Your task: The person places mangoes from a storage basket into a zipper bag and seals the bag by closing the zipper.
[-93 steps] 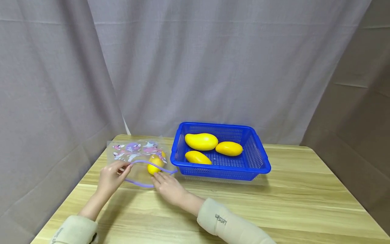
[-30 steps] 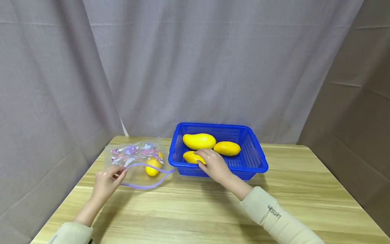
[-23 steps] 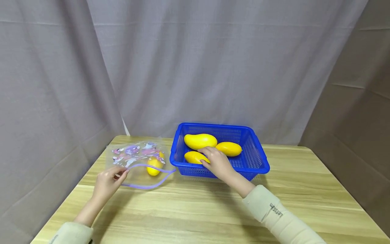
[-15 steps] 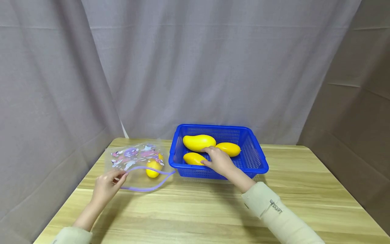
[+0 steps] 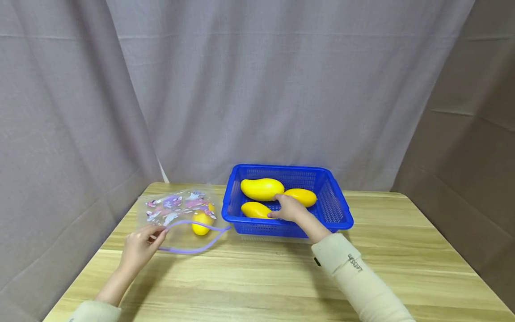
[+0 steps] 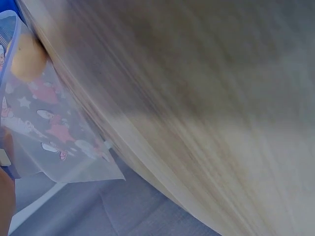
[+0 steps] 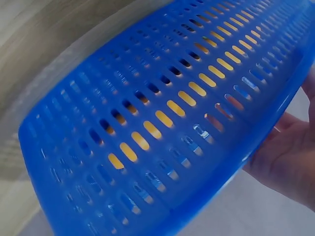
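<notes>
My left hand (image 5: 138,246) pinches the left end of the purple-edged mouth of a clear zip bag (image 5: 170,207) printed with cartoon figures. The mouth gapes toward me, and a mango (image 5: 202,222) lies inside the bag; a second yellow patch shows behind the print. Over the front wall of a blue basket (image 5: 287,227) reaches my right hand (image 5: 290,208). Its thumb is at the right end of the front mango (image 5: 254,209), with the fingers spread toward the back mango (image 5: 262,189) and the right mango (image 5: 301,197). Some fingertips are hidden.
The bag lies left of the basket on a wooden table (image 5: 225,281). Grey curtains (image 5: 257,89) hang behind and on the left, with a brownish one (image 5: 462,156) on the right. The basket's slotted wall (image 7: 162,118) fills much of the right wrist view.
My right hand left the bag's mouth, went right to the basket and over the front mango, then shifted slightly right toward its end. My left hand still holds the bag, slightly nearer me.
</notes>
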### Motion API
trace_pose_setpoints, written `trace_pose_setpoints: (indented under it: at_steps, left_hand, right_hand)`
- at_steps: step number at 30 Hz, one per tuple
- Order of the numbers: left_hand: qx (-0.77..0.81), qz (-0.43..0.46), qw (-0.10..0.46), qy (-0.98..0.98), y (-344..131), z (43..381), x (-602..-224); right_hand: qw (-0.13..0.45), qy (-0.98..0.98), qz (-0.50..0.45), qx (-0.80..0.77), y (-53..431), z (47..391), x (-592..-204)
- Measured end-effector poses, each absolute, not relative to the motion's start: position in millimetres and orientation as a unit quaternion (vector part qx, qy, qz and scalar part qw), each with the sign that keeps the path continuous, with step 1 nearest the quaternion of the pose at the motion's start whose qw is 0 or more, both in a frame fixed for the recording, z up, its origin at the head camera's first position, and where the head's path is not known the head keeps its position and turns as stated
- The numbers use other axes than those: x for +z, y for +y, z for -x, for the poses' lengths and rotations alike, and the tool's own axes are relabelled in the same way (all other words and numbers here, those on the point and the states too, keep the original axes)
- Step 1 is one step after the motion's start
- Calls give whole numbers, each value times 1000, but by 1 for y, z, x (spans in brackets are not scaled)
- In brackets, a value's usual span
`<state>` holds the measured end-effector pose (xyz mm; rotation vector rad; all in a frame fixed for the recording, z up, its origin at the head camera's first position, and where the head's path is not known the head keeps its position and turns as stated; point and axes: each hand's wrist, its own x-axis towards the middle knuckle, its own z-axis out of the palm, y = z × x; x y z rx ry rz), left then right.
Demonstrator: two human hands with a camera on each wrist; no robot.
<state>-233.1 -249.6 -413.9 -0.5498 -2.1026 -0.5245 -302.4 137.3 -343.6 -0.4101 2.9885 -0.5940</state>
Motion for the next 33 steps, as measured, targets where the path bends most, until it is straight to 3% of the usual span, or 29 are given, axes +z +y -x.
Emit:
trace_pose_setpoints:
  at_steps: [6, 33]
  left_hand:
    - [-212, 224, 434, -846, -248, 233, -410]
    - [-226, 215, 426, -849, -247, 231, -415]
  right_hand:
    - [77, 967, 128, -206, 138, 309, -346]
    - [93, 959, 87, -254, 120, 324, -365]
